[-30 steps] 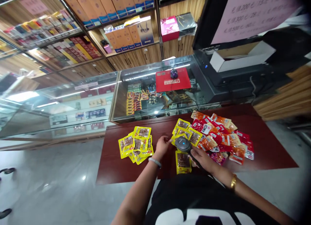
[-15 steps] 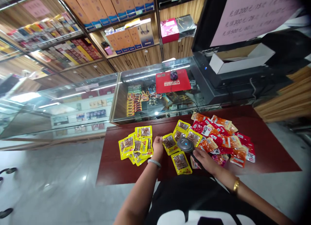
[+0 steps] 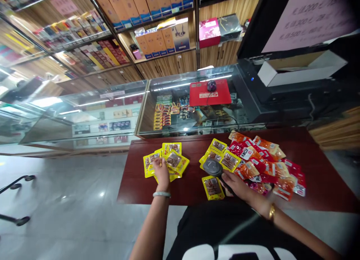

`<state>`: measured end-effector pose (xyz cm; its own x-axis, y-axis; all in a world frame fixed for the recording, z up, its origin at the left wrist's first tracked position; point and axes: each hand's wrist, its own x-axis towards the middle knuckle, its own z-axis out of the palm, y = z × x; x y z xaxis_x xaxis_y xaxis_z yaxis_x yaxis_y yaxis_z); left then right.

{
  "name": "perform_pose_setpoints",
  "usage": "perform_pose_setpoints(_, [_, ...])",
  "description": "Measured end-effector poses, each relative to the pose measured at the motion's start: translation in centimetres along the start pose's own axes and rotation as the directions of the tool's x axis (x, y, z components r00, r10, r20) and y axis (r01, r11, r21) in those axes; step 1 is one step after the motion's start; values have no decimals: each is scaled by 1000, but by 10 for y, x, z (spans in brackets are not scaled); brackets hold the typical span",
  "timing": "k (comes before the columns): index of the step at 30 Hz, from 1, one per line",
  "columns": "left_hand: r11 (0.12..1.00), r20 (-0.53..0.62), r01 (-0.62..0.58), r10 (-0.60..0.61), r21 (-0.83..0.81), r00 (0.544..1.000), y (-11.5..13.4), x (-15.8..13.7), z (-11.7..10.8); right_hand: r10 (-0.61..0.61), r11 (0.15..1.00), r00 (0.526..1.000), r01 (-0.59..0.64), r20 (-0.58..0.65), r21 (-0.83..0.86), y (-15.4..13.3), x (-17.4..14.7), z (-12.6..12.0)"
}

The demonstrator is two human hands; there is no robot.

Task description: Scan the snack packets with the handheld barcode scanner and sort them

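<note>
My left hand (image 3: 162, 173) is over the left pile of yellow snack packets (image 3: 172, 147), fingers pinched at the left edge of a yellow snack packet (image 3: 174, 160) on top. In my right hand (image 3: 235, 184) is a dark grey barcode scanner (image 3: 213, 167), its head over the middle group of packets. Beyond the scanner head lie several yellow packets (image 3: 230, 161), partly overlapping. Nearer my body, a single yellow packet (image 3: 213, 188) rests on the dark red tabletop (image 3: 184, 194).
A heap of red and orange snack packets (image 3: 264, 166) spreads to the right of the scanner. Behind the table stands a glass display counter (image 3: 168, 82) bearing a red mat (image 3: 197, 99) and a mouse (image 3: 211, 86). An open white box (image 3: 303, 76) sits at the right.
My left hand has moved left from the middle group to the left pile, and a yellow packet has gone with it. My right hand still holds the scanner. The view has shifted slightly.
</note>
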<state>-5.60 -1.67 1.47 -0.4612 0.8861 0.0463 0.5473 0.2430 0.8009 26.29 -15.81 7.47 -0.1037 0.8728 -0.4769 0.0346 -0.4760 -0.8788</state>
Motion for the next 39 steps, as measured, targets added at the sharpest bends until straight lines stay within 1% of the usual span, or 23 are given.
perform_pose_setpoints(1, [995, -74, -19, 26, 94, 997, 1, 5, -9, 8, 1000, 1000, -8, -7, 14, 0, 0, -1])
perform_pose_setpoints(2, [986, -66, -47, 58, 158, 996, 3, 6, -13, 16, 999, 1000, -16, -11, 30, 1, -1, -1])
perform_pose_setpoints(3, [975, 19, -90, 89, 203, 996, 6, 0, -12, 24, 999, 1000, -23, -15, 46, 1, -1, -2])
perform_pose_setpoints(4, [966, 183, -152, 113, 211, 977, 9, -10, -7, 28, 998, 999, -27, -21, 60, 1, -1, -3])
perform_pose_setpoints(5, [959, 390, -217, 131, 185, 911, 13, -26, 2, 31, 997, 999, -29, -29, 69, 1, -2, -4])
perform_pose_setpoints(6, [948, 595, -288, 152, 140, 790, 17, -44, 13, 30, 997, 999, -27, -37, 70, 0, -2, -4])
perform_pose_setpoints(7, [927, 714, -357, 175, 112, 678, 21, -63, 25, 26, 997, 999, -23, -46, 68, 0, -2, -5])
perform_pose_setpoints(9, [865, 835, -484, 168, 130, 523, 28, -99, 49, 17, 998, 998, -13, -55, 63, -2, -2, -5])
perform_pose_setpoints(10, [835, 870, -524, 124, 168, 477, 30, -114, 58, 10, 998, 999, -7, -54, 59, -3, -3, -5])
perform_pose_setpoints(12, [772, 898, -583, 36, 253, 438, 33, -133, 70, 1, 998, 999, 2, -49, 55, -3, -4, -5])
perform_pose_setpoints(15, [743, 903, -599, -18, 300, 430, 33, -143, 76, 6, 998, 999, -3, -52, 56, -1, -5, -4])
perform_pose_setpoints(17, [800, 915, -534, -45, 274, 402, 30, -143, 73, 16, 998, 998, -13, -54, 61, 0, -5, -4])
perform_pose_setpoints(20, [929, 950, -337, -47, 155, 308, 24, -137, 65, 43, 997, 998, -40, -40, 73, 1, -5, -5])
perform_pose_setpoints(21, [960, 953, -260, -26, 109, 303, 21, -133, 61, 52, 995, 998, -49, -35, 82, 1, -5, -5])
perform_pose_setpoints(22, [981, 944, -181, -10, 74, 330, 19, -127, 57, 61, 994, 998, -58, -28, 95, 2, -5, -5])
perform_pose_setpoints(23, [993, 921, -104, -8, 53, 389, 16, -120, 53, 68, 992, 997, -66, -20, 108, 3, -5, -4])
perform_pose_setpoints(25, [999, 845, 35, -39, 24, 533, 9, -103, 45, 78, 988, 997, -78, -1, 132, 6, -4, -3])
perform_pose_setpoints(26, [996, 806, 87, -61, 12, 589, 6, -94, 42, 79, 988, 997, -80, 13, 135, 7, -4, -2])
perform_pose_setpoints(28, [990, 750, 142, -84, -13, 656, -1, -76, 36, 78, 988, 996, -83, 49, 128, 10, -2, 2])
perform_pose_setpoints(31, [988, 715, 154, -83, -35, 694, -9, -59, 31, 68, 991, 992, -79, 105, 104, 9, 1, 8])
perform_pose_setpoints(34, [994, 676, 102, -54, -32, 735, -10, -54, 32, 50, 995, 988, -62, 143, 79, 1, 4, 14])
perform_pose_setpoints(36, [996, 662, 86, -51, -21, 748, -9, -54, 31, 51, 996, 987, -61, 154, 62, -6, 5, 16])
perform_pose_setpoints(39, [986, 625, 163, -112, -26, 772, -8, -45, 18, 49, 998, 985, -57, 165, 39, -10, 5, 17])
